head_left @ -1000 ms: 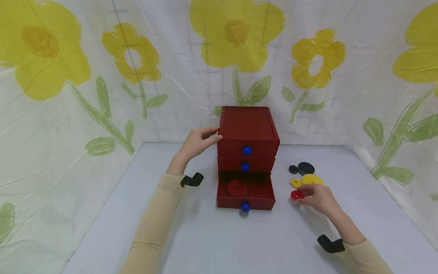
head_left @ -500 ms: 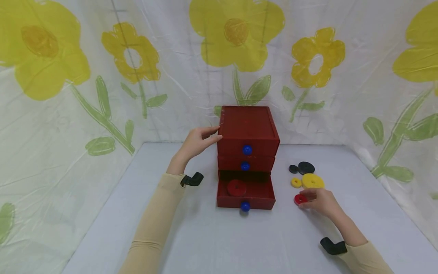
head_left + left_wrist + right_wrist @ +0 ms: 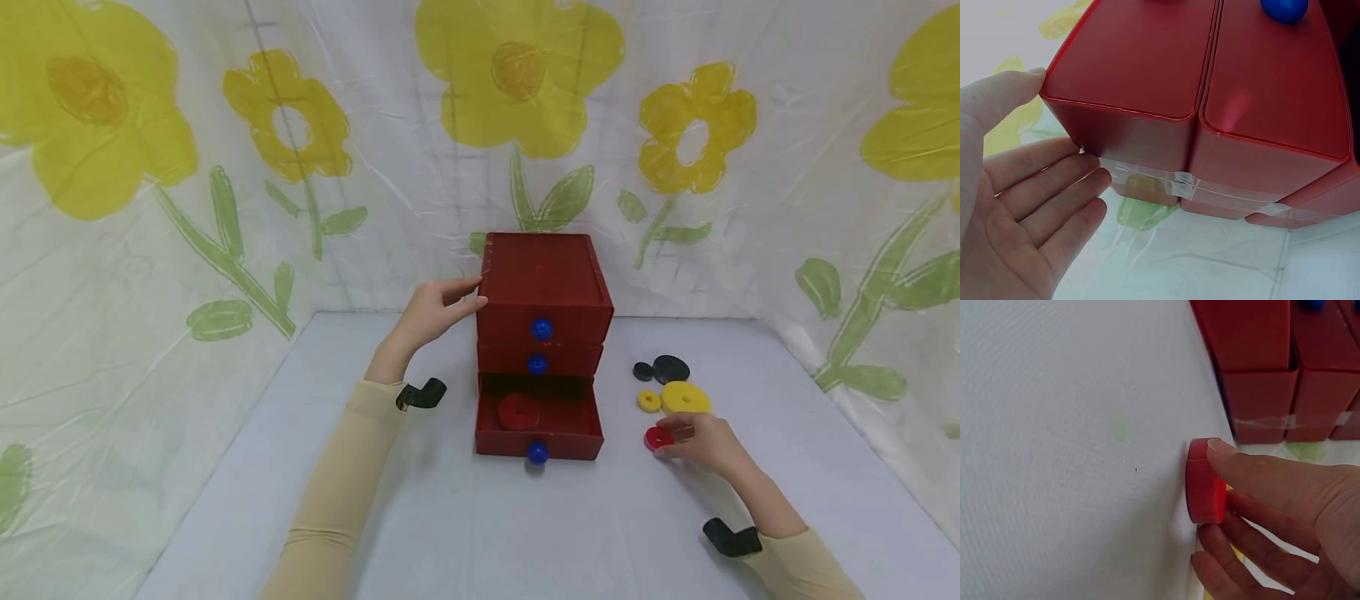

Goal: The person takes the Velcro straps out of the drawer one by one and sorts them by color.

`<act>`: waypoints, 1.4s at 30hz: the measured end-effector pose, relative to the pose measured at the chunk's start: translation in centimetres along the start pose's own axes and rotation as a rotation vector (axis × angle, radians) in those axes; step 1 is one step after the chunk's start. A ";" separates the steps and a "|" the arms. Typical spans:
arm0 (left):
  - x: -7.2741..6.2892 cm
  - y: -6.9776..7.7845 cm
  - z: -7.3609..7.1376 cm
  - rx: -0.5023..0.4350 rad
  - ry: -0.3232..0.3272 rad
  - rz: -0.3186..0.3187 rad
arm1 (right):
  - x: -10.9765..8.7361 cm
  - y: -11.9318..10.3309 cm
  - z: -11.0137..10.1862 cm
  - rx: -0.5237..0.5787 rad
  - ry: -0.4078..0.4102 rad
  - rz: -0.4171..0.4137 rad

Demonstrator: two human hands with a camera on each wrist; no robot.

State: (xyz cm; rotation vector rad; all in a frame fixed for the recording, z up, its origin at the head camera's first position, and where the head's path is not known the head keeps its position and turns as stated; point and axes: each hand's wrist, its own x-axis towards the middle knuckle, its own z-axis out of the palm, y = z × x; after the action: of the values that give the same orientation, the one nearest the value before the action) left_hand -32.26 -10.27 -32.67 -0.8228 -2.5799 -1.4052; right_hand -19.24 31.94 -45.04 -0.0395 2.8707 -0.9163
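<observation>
My left hand [image 3: 438, 315] touches the upper left edge of a red three-drawer cabinet [image 3: 543, 268] with its thumb and fingertips. In the left wrist view, that hand's fingers [image 3: 1066, 203] are fairly straight against the cabinet's corner. The bottom drawer [image 3: 502, 443] stands pulled out, and a larger red disc [image 3: 519, 412] with a centre hole lies in it. On the right, my right hand [image 3: 705, 442] pinches a small red ring [image 3: 1207, 487] between thumb and fingers, at or just above the table; which of these I cannot tell.
Beyond the right hand lie a small yellow ring [image 3: 648, 402], a larger yellow disc [image 3: 686, 396], a small black disc [image 3: 642, 372] and a larger black disc [image 3: 671, 368]. Blue knobs [image 3: 542, 329] stick out from the drawer fronts. A flowered curtain [image 3: 420, 208] hangs behind the white table [image 3: 450, 533].
Over the last second my right hand has shifted slightly right and nearer to me with the small red ring, then stayed put. The left hand and the cabinet have not moved.
</observation>
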 end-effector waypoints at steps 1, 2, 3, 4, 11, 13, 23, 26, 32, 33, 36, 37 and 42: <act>0.0 0.0 0.0 0.000 -0.001 -0.001 | 0.0 0.0 0.0 0.000 -0.003 -0.002; 0.0 0.0 0.0 0.000 -0.001 -0.001 | 0.0 -0.1 -0.1 0.000 -0.007 -0.003; 0.0 0.0 0.0 0.000 -0.002 -0.003 | 0.0 -0.2 -0.2 0.000 -0.007 -0.008; 0.0 0.0 -0.1 -0.001 -0.004 -0.005 | 0.0 -0.3 -0.4 -0.002 -0.004 -0.013; 0.1 0.0 -0.1 -0.008 -0.007 -0.011 | -0.1 -2.6 -1.6 0.001 0.060 -0.082; 0.1 0.0 -0.1 -0.008 -0.006 -0.011 | 0.0 -3.6 -1.8 0.012 0.083 -0.104; 0.1 0.1 -0.1 0.004 -0.008 -0.001 | 0.9 -7.7 -1.5 0.029 0.114 -0.230; 0.1 0.1 -0.1 0.005 -0.010 0.002 | 1.4 -8.6 -1.0 0.047 0.099 -0.257; 0.1 0.1 -0.1 0.000 -0.012 -0.001 | 2.3 -10.1 0.3 0.075 0.037 -0.293; 0.1 0.1 -0.1 0.000 -0.011 -0.002 | 2.5 -10.3 0.5 0.073 0.027 -0.296; 0.0 0.1 -0.1 -0.003 -0.009 -0.006 | 2.9 -11.0 1.1 0.076 -0.003 -0.295; 0.0 0.2 -0.1 -0.003 -0.008 -0.007 | 3.1 -11.2 1.3 0.072 -0.009 -0.300; 0.0 0.1 -0.1 0.000 -0.005 -0.005 | 4.0 -12.1 2.6 0.068 -0.029 -0.349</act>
State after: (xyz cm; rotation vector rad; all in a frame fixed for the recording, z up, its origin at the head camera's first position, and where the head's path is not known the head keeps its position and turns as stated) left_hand -32.18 -10.31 -32.50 -0.8217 -2.5876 -1.4068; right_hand -22.99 20.29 -40.57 -0.5569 2.8528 -1.0576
